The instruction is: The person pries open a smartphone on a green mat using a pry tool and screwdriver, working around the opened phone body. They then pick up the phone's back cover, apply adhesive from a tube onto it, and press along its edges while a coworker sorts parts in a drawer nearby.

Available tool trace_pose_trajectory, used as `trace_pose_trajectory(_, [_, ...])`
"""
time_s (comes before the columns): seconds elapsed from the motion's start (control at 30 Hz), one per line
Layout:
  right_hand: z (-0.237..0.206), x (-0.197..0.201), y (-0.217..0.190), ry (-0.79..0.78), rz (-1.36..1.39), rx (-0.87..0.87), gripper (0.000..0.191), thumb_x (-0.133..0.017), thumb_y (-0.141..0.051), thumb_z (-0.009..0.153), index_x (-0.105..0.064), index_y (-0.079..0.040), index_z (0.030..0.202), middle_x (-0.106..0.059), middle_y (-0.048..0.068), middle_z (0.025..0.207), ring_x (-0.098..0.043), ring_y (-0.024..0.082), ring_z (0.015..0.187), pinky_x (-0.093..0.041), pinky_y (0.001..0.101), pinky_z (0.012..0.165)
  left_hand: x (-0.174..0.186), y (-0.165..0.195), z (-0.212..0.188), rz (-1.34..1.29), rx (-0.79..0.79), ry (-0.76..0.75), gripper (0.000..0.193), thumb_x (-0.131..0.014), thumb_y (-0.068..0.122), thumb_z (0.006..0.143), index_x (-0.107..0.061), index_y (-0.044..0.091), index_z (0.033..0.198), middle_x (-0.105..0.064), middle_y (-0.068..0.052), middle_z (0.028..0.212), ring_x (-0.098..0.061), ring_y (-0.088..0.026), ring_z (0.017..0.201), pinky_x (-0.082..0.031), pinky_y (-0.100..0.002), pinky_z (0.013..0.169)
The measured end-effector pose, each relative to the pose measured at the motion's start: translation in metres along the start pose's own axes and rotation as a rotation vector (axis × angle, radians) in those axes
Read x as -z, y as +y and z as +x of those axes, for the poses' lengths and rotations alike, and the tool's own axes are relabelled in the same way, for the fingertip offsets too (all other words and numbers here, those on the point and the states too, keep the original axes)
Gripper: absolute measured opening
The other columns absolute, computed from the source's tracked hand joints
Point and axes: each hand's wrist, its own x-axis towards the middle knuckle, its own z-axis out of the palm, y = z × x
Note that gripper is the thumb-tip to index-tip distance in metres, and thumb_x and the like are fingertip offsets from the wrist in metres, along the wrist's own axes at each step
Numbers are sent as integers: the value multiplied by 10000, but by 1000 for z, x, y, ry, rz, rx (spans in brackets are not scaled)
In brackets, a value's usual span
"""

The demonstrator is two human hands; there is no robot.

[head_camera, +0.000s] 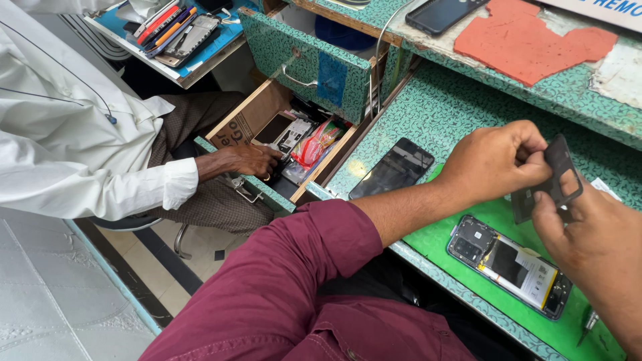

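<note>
Above the green mat's (495, 220) near edge, left hand (491, 164) and right hand (592, 241) pinch a thin, light, bendable dark phone panel (552, 177) by its edges, fingers closed.

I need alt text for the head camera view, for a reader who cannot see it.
Both hands, left hand and right hand, hold a thin dark grey plastic phone part above an opened phone with exposed battery on a green mat. Beside them, another person's hand reaches into an open wooden drawer.
</note>
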Motion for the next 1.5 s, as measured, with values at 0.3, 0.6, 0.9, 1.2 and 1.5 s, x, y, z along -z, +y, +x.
trace_pose_trajectory(0.3, [-4, 0, 15, -12, 63, -127, 261, -728, -126, 997, -680, -52, 1242, -679, 185, 752, -668, 259, 610, -516, 366, 582, -13, -14, 4, -296, 55, 38, 209, -753, 225, 824, -686, 68, 945, -760, -32, 796, -733, -110, 742, -596, -272, 674])
trace_pose_trajectory(0.6, [-3, -25, 55, -20, 881, -306, 164, -618, -87, 1050, -667, -16, 1190, -668, 7, 896, -535, -1, 706, -380, 154, 577, -4, -11, 3, -109, -96, -20, 210, -739, 211, 807, -622, 87, 930, -723, -7, 746, -728, -107, 678, -587, -278, 653])
trace_pose_trajectory(0.9, [-5, -31, 76, 11, 845, -315, 165, -618, -133, 1114, -645, 16, 1179, -667, 36, 869, -544, 29, 671, -384, 175, 546, -7, -10, 0, -127, -160, -45, 177, -698, 144, 840, -577, 69, 944, -701, -22, 750, -683, -90, 657, -562, -265, 645])
trace_pose_trajectory(1.2, [0, -40, 93, 183, 1071, -435, 370, -598, -90, 1079, -412, 35, 1375, -670, 127, 1162, -725, 183, 955, -645, 333, 796, -17, -24, 5, -597, -143, -192, 104, -598, 4, 942, -503, 44, 957, -755, -137, 1017, -651, -14, 1076, -548, -198, 720])
trace_pose_trajectory(1.5, [3, -27, 87, 49, 1263, -372, 115, -600, -36, 1174, -571, 51, 1244, -707, 146, 1069, -729, 198, 877, -600, 313, 752, -25, -33, 9, -825, -98, -282, 56, -478, 1, 1076, -444, 43, 1093, -623, -281, 1416, -674, -198, 1205, -610, -292, 891])
